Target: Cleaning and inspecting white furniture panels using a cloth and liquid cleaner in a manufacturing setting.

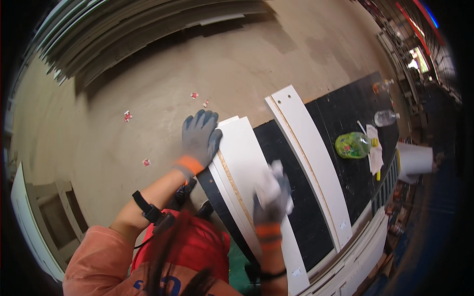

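White panels (242, 143) lie stacked lengthwise on a black table, with a raw chipboard strip showing along the upper one's left side. My left hand (200, 135), in a grey glove with an orange cuff, rests on the far left corner of the stack, fingers stretched out past the edge. Over the middle of the top panel, my right hand (272, 204), gloved alike, is closed on a crumpled white cloth (269, 185) against the surface. Motion blurs that hand and the cloth. To the right lies a separate white panel (312, 163) with two small holes at its far end.
On the black table (340, 111) stand or lie a green-labelled bottle (353, 145), a clear bottle (385, 118) and a white paper (375, 153). More white boards (353, 261) are stacked at the near right. Long boards (148, 34) fill the far left, and red scraps (128, 116) dot the floor.
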The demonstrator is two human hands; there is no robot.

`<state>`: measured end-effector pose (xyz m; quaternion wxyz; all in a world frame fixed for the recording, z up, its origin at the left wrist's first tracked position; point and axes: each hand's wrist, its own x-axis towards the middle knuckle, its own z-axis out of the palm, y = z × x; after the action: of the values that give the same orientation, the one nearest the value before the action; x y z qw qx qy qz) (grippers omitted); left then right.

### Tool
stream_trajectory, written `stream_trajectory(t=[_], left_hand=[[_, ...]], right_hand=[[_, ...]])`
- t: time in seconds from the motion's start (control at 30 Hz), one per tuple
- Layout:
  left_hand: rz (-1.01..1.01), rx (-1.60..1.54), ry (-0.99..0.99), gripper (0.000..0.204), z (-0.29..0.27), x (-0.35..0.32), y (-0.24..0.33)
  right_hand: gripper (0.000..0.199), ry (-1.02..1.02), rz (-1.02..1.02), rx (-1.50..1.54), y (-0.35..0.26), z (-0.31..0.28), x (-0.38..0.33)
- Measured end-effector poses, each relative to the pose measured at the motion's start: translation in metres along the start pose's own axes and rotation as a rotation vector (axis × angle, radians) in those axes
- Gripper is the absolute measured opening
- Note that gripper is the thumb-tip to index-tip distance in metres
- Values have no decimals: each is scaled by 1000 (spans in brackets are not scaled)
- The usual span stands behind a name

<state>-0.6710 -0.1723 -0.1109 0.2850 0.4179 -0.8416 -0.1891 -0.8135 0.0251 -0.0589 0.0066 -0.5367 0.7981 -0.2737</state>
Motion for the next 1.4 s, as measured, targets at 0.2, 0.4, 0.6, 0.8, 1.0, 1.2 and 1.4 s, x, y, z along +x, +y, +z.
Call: stream_trajectory(t=[0.2, 0.4, 0.6, 0.8, 1.0, 1.2, 1.4], left_hand=[[-29, 108, 51, 51, 4, -5, 11], [385, -65, -176, 26, -7, -103, 90], [448, -263, -422, 27, 17, -131, 128], [498, -340, -319, 31, 36, -128, 131], [391, -375, -267, 42, 43, -142, 125], [459, -486, -459, 37, 72, -144, 127], [485, -271, -164, 32, 43, -143, 124]], right_hand=[[52, -239, -356, -434, -17, 116, 167], [62, -280, 150, 766, 7, 46, 184], [63, -542, -686, -229, -20, 53, 91], [64, -407, -418, -236, -19, 74, 148], [65, -452, -657, -259, -29, 67, 99], [59, -433, -386, -227, -32, 78, 144], [64, -494, -308, -363, 17, 42, 85]])
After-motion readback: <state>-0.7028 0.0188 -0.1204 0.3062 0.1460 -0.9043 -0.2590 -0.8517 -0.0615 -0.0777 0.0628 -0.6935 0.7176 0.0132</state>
